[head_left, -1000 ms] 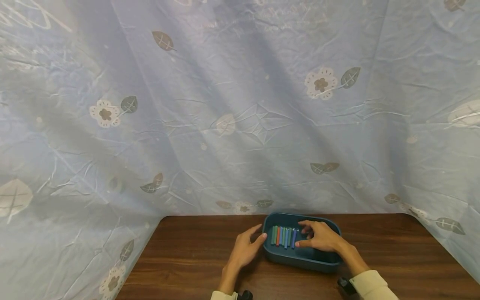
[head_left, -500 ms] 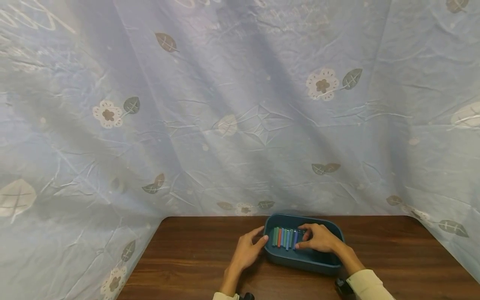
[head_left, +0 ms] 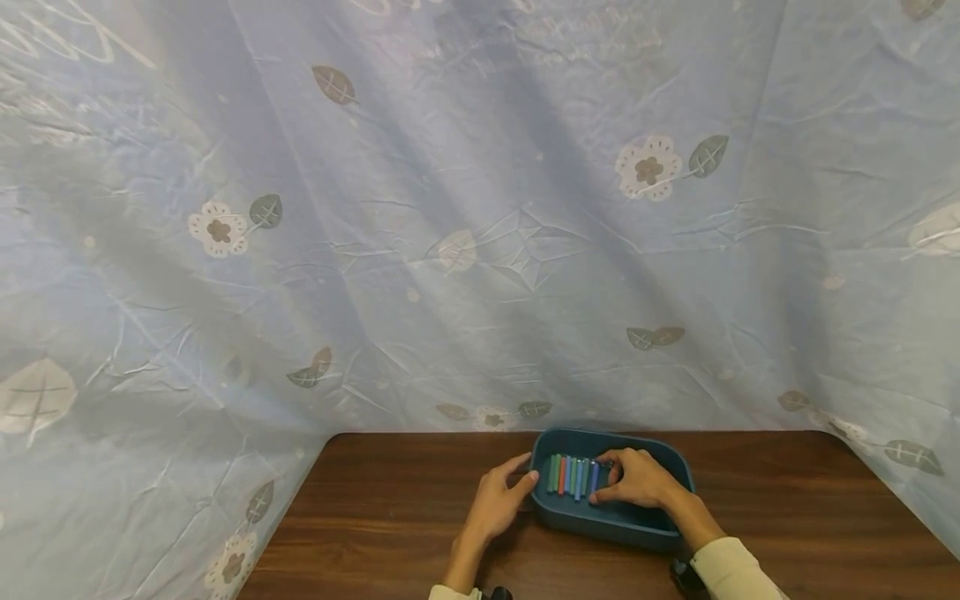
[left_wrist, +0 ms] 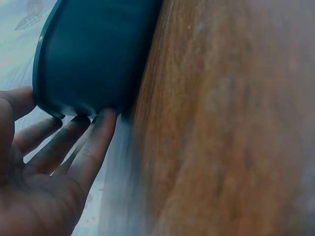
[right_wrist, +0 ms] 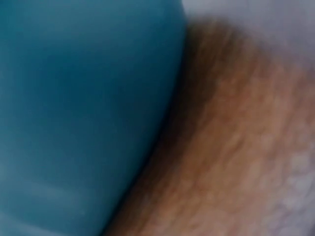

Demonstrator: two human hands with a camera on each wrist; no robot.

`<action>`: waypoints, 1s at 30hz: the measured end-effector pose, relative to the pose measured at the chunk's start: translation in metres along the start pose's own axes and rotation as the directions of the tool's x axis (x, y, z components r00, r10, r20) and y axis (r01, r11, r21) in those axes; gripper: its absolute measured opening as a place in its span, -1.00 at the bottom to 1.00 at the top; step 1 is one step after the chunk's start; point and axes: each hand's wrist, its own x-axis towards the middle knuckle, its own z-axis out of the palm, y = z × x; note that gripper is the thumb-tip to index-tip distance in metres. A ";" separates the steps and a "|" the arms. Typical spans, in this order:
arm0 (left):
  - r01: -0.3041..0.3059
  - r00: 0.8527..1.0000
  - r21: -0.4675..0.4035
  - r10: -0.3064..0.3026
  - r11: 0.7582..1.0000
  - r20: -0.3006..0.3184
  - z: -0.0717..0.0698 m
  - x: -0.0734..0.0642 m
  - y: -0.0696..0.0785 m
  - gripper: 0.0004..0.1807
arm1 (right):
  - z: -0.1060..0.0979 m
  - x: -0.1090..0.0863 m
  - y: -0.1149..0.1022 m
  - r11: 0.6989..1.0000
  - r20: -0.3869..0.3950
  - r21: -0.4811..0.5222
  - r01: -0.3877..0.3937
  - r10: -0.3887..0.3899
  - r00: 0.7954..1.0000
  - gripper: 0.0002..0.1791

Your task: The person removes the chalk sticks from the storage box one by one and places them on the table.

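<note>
A dark teal bin (head_left: 600, 527) with rounded corners stands on the table. Inside its left part, several thin coloured sticks lie side by side, green, blue and one red stick (head_left: 562, 475). At the right end of the row lies a blue stick (head_left: 595, 477), a small gap from the others. My right hand (head_left: 641, 480) reaches into the bin and pinches this blue stick, thumb at its near end and fingers at its far end. My left hand (head_left: 493, 502) rests at the bin's left end; in the left wrist view its extended fingers (left_wrist: 93, 152) touch the bin's wall.
A brown wooden table (head_left: 390, 508) lies under the bin. Behind it and at the sides hangs a pale blue cloth (head_left: 480, 333) with flowers and leaves. The right wrist view holds only the bin's wall (right_wrist: 78, 118) and blurred wood.
My right thumb and fingers have closed in on the ends of the rightmost blue stick. The left hand stays at the bin's end. The head view has shifted slightly.
</note>
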 end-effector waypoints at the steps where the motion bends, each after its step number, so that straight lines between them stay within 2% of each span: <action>1: 0.002 1.000 -0.001 -0.002 1.000 -0.002 0.000 0.000 0.001 -0.47 | 0.000 0.000 -0.001 1.000 -0.003 -0.001 -0.005 0.005 1.000 -0.10; 10: 0.029 1.000 -0.002 -0.029 1.000 -0.007 0.000 -0.001 0.003 -0.47 | -0.002 -0.003 -0.005 1.000 -0.019 -0.008 0.008 -0.008 1.000 -0.11; 19: 0.047 0.999 0.086 -0.045 0.995 -0.019 -0.001 0.000 0.001 -0.47 | -0.001 0.000 -0.002 1.000 0.006 -0.005 0.000 0.000 1.000 -0.08; 30: 0.053 0.999 0.010 -0.053 0.999 -0.002 0.000 -0.001 0.001 -0.50 | 0.000 -0.002 0.003 1.000 0.009 0.006 0.028 -0.028 1.000 -0.12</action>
